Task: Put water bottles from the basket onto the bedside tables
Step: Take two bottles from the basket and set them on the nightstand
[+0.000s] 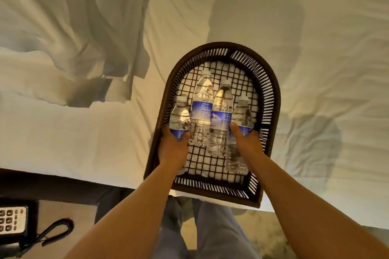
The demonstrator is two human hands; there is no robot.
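Note:
A dark woven basket (271, 94) lies on the white bed, holding several clear water bottles with blue labels. My left hand (173, 149) is closed around the leftmost bottle (179, 115) inside the basket. My right hand (246, 143) grips the rightmost bottle (242, 113), its thumb pressed between that bottle and the one beside it. Two more bottles (202, 99) lie side by side between my hands, caps pointing away from me. The lower parts of the held bottles are hidden by my hands.
The bed sheet (84, 136) spreads around the basket, rumpled at the upper left. A bedside table with a telephone (12, 221) and its coiled cord sits at the lower left. My legs stand on the carpet below the bed's edge.

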